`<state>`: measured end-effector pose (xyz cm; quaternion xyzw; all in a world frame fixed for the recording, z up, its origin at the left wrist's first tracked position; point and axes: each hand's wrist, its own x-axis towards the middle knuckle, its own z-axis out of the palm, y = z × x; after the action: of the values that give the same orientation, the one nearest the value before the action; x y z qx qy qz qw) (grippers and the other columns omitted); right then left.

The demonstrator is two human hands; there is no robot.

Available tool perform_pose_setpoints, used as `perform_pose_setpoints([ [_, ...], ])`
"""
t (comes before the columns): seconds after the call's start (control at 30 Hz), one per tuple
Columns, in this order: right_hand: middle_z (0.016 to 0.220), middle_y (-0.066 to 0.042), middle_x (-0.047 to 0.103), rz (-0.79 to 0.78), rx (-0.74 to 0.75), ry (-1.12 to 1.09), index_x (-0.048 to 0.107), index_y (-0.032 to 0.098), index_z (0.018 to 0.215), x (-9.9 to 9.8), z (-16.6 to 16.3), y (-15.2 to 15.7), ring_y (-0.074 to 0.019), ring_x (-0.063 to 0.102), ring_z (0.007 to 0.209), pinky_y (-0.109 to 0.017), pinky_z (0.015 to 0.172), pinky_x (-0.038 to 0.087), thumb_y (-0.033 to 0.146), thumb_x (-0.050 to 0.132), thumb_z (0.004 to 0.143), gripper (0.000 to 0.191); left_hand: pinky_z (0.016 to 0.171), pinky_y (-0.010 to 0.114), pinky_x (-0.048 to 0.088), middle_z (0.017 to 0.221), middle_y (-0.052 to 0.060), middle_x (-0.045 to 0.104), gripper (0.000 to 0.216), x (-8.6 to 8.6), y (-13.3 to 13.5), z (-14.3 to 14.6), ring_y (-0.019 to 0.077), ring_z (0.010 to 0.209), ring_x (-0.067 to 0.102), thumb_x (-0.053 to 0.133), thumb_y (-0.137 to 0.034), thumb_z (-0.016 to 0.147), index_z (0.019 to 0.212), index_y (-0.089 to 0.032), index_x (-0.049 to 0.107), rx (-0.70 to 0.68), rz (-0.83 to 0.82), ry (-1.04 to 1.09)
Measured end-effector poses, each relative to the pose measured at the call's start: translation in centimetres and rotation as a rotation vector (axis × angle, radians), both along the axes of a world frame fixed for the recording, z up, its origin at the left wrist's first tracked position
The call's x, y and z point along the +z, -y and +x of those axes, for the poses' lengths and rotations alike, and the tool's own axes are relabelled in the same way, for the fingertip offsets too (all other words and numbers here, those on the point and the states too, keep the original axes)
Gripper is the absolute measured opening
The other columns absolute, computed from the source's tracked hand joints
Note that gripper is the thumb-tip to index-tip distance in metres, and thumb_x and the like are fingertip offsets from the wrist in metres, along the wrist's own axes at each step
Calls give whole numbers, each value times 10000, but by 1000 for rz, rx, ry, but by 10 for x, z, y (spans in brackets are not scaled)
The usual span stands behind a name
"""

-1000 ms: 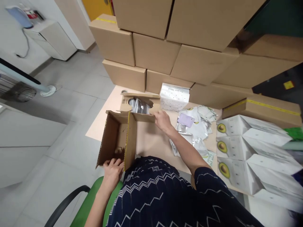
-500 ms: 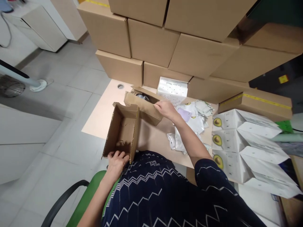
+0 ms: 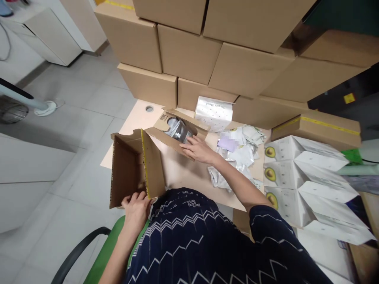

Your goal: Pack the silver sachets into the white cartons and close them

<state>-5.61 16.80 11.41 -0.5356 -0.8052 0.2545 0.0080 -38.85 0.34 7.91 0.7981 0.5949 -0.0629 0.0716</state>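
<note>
An open brown cardboard box (image 3: 130,167) hangs over the near left corner of the wooden table (image 3: 183,173), tipped on its side with its hollow facing up. My left hand (image 3: 136,207) grips its near bottom edge with curled fingers. My right hand (image 3: 197,149) lies with fingers stretched out on the edge of a smaller cardboard carton (image 3: 174,132), which has silver foil packets (image 3: 177,130) inside.
A wall of stacked cardboard boxes (image 3: 189,55) fills the back. A white dotted box (image 3: 213,112) stands by loose silver sachets (image 3: 237,154). Folded white avocado-print cartons (image 3: 308,173) lie at right. A flat taped box (image 3: 316,128) sits behind them. My green chair (image 3: 103,256) is below.
The big box has swung left and tilted more open in my left hand. My right hand moved from the small carton's flap down onto its near edge, showing the foil packets.
</note>
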Motion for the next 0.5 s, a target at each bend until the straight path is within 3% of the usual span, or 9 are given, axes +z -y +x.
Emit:
perform_pose_setpoints([
  [0.13,1649,-119,257,68,-63,146,438,386,1529,-20,-21,15,-456,202,1488,-653,1117,246,555,439,996,559,908,465,263,918,42,707,332,7,8,9,232,950,543,474,-346,1010,813,-242,721,84,-38,-56],
  [0.2,1625,-174,283,134,-106,242,405,363,1549,-32,-29,18,-477,221,1467,-695,1102,203,436,569,962,613,910,465,268,918,47,705,357,11,12,13,236,958,543,453,-367,1017,817,-239,720,129,-39,-75],
  [0.33,1440,-201,510,256,-102,271,390,321,1561,-50,-39,21,-356,420,1338,-635,1122,184,151,480,968,623,910,471,283,937,53,695,328,21,14,20,246,969,533,454,-358,1009,852,-251,721,119,-94,-64],
  [0.5,1267,-154,639,282,-95,98,488,234,1499,-49,-33,24,-295,470,1241,-516,1125,233,244,423,1013,491,935,518,297,956,80,684,233,30,-6,41,269,989,515,485,-292,985,952,-248,712,22,-198,-59],
])
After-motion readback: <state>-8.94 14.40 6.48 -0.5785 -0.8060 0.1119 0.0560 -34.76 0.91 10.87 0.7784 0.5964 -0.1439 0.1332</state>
